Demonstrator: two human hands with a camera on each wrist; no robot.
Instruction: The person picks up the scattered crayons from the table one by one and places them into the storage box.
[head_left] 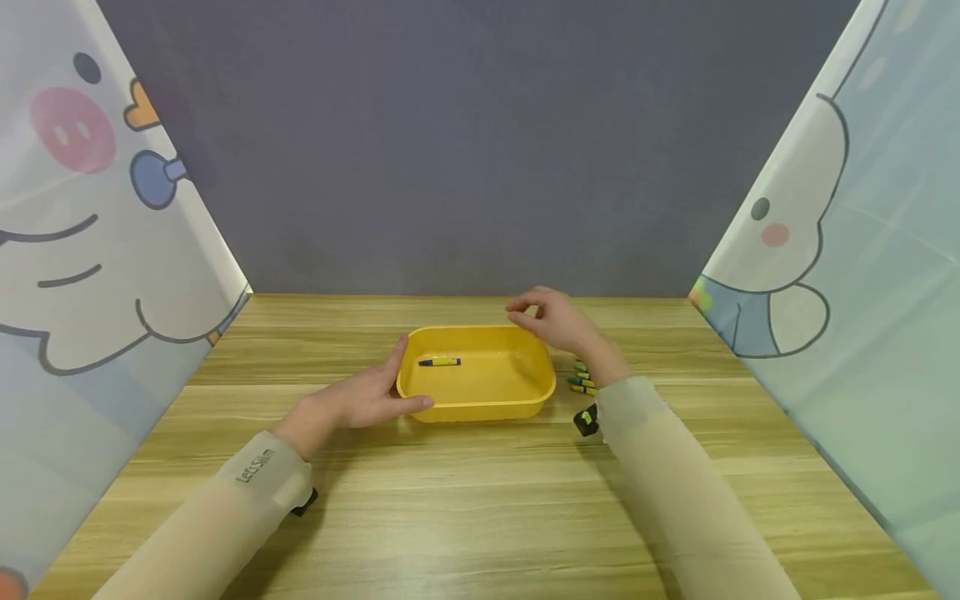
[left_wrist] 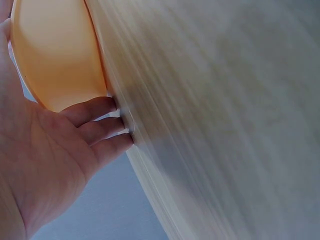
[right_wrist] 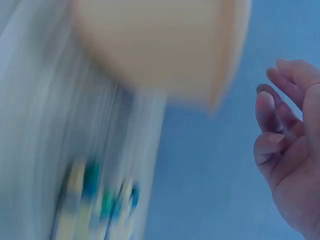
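Note:
A yellow plastic tray (head_left: 487, 410) stands on the wooden table (head_left: 480, 500), with one blue and yellow crayon (head_left: 439, 362) lying in its left half. My left hand (head_left: 360, 402) rests against the tray's left front corner, thumb up along the rim and straight fingers along the front wall. In the left wrist view the fingers (left_wrist: 100, 131) lie beside the tray (left_wrist: 55, 55). My right hand (head_left: 551, 321) hovers over the tray's far right corner with loosely curled fingers and holds nothing. The right wrist view is blurred: hand (right_wrist: 285, 145), tray (right_wrist: 155, 45).
Several crayons (head_left: 582, 379) lie on the table just right of the tray, blurred in the right wrist view as crayons (right_wrist: 95, 200). A grey wall (head_left: 480, 150) closes the back. Cartoon-printed curtains (head_left: 90, 250) flank both sides.

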